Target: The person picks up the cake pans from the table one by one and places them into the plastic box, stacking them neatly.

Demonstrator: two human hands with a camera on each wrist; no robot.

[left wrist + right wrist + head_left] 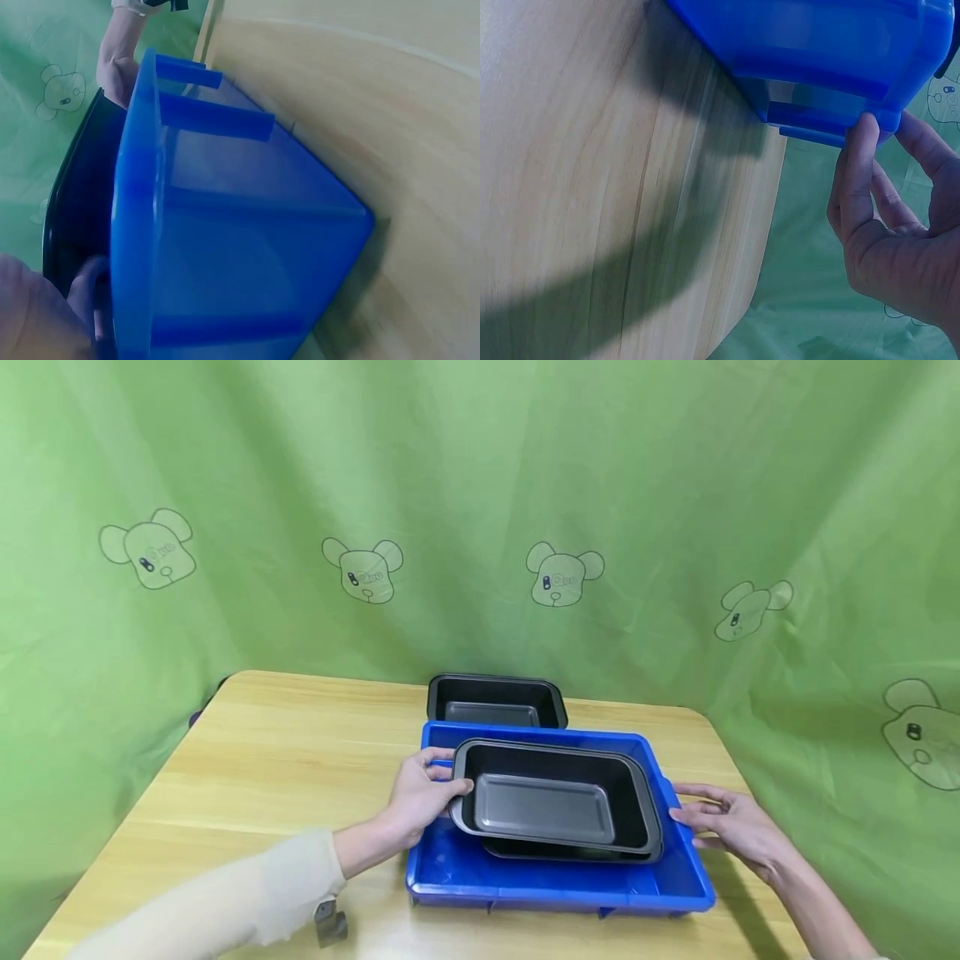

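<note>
In the head view my left hand (422, 795) grips the left end of a black loaf pan (543, 806), its thumb over the rim. That pan is slightly tilted above the blue plastic bin (510, 893). A second dark pan (570, 852) lies under it, mostly hidden. At the bin's right side, my right hand (738, 831) has its fingertips at the rim, fingers loosely extended. The right wrist view shows the right hand (900, 240) with fingertips against the lip of the bin (817, 45). The left wrist view shows the bin's outer wall (232, 247) beside the left hand (37, 315).
Behind the bin, another black loaf pan (491, 702) stands on the wooden table (300, 752), partly covered by the bin's back rim. A green curtain (465, 527) with mouse-head drawings hangs behind the table and down both sides.
</note>
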